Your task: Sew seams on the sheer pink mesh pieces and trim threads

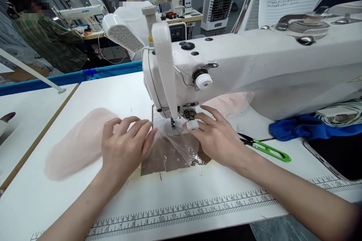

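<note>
A white sewing machine [161, 67] stands over the work, its presser foot [172, 122] down at sheer fabric that I can barely make out against the plate. My left hand [124, 141] is left of the foot, thumb and fingertips drawn together at the fabric's edge. Sheer pale pink fabric [79, 145] spreads on the table beyond that hand. To the right of the foot, my right hand [215, 135] has its thumb side closed at the fabric near the needle, while other fingers reach past the white knob. More pale pink fabric [232, 102] lies behind the machine head.
Green thread snips [271, 150], a blue cloth [296, 128] and a phone [336, 154] lie at the right. A printed ruler [181, 214] runs along the table's front edge. Two people sit farther back near other sewing machines [87, 17]. Papers [291, 0] hang behind the machine arm.
</note>
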The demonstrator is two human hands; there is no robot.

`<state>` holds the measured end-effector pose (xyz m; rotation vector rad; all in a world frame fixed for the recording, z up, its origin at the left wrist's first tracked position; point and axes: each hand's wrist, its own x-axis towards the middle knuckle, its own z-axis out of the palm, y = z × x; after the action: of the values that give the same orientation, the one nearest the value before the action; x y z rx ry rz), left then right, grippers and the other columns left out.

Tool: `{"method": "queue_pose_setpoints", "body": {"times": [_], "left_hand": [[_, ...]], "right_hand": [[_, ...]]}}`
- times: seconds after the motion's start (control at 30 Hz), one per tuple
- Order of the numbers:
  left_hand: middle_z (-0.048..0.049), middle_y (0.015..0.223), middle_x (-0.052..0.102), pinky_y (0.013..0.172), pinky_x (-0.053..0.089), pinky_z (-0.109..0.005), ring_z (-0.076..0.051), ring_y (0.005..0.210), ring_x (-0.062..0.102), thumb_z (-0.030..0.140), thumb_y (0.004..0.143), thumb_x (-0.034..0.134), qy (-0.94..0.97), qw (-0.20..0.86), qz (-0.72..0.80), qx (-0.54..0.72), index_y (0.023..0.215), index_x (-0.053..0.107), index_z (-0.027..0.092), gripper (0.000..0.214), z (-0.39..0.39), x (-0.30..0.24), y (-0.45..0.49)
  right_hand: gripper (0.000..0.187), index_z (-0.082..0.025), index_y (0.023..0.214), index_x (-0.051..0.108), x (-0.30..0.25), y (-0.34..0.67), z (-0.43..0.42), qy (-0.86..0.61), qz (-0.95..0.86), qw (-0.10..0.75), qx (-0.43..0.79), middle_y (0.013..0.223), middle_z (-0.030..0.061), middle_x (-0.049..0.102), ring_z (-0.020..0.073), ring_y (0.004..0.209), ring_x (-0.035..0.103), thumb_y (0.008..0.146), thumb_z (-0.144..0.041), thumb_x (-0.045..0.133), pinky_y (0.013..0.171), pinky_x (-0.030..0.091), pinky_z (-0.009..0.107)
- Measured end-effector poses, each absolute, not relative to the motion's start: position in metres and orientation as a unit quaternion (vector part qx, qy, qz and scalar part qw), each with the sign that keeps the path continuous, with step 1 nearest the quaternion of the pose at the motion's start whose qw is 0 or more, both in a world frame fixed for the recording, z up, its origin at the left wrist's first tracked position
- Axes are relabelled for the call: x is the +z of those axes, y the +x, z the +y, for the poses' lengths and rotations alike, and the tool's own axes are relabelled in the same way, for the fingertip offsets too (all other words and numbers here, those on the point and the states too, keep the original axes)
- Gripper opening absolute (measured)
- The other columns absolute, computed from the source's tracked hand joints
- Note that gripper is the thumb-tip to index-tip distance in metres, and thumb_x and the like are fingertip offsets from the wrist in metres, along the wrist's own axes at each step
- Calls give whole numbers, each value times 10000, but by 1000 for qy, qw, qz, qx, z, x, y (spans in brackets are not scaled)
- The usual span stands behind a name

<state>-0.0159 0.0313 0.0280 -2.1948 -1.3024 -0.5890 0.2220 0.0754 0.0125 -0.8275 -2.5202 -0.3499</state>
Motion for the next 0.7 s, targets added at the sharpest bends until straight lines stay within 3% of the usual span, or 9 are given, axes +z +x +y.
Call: {"method": "queue_pose_setpoints", "body": {"times": [0.13,0.27,0.37,0.47,0.6,0.7], "left_hand": [[-41,1073,743,799,487,-385,-214,973,685,317,958,503,-873,116,-433,-191,1111,658,191,251,30,21,-8],[-116,1139,713,970,426,-518,-298,1081,652,299,966,488,-827,185,-503,-166,1119,653,157,266,38,13,-12],[-90,1143,712,977,455,-450,-248,1096,642,219,964,482,-854,152,-458,-197,1128,640,164,234,41,14,-13],[-62,1126,704,874,515,-355,-196,1044,642,192,976,441,-888,53,-412,-199,1134,632,178,249,40,11,-8],[-94,1084,669,847,515,-387,-216,985,613,213,981,422,-881,29,-435,-187,1150,633,153,277,40,2,-3],[-111,1095,647,849,517,-414,-236,1000,597,252,977,438,-882,32,-438,-173,1141,649,144,288,40,0,-3]], "right_hand": [[358,-143,992,712,10,219,69,-275,-931,212,-110,745,50,737,215,902,637,781,26,477,1089,363,458],[316,-146,996,713,3,207,51,-236,-937,247,-79,931,50,755,194,979,648,857,-18,460,1102,368,428],[308,-116,1042,700,-1,200,41,-213,-943,250,-62,1006,79,742,200,1015,648,883,-35,449,1116,361,426],[329,-117,1038,695,-2,198,39,-216,-940,260,-51,962,71,746,186,952,662,882,-14,425,1123,359,418],[357,-162,953,700,-2,201,45,-234,-931,278,-39,864,18,739,158,842,653,885,5,392,1083,401,381],[316,-143,934,690,-4,204,52,-258,-926,271,-55,871,33,719,166,812,637,880,-12,408,1063,408,397]]}}
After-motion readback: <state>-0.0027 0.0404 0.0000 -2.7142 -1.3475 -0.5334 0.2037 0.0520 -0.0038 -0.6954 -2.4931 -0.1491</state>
